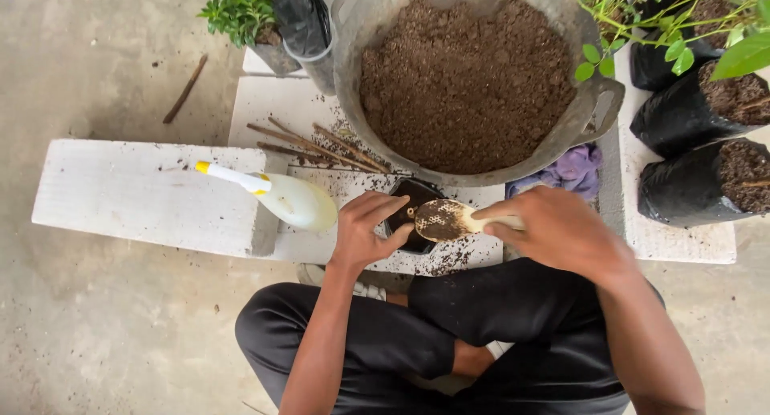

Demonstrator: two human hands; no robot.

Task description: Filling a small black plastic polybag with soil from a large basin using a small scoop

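My left hand (365, 230) clasps the small black grow bag (413, 214) on the white bench (144, 194); my right hand (561, 226) grips a soil-laden scoop (445, 220) over it. A tilt could spill soil short of the basin (465, 78).
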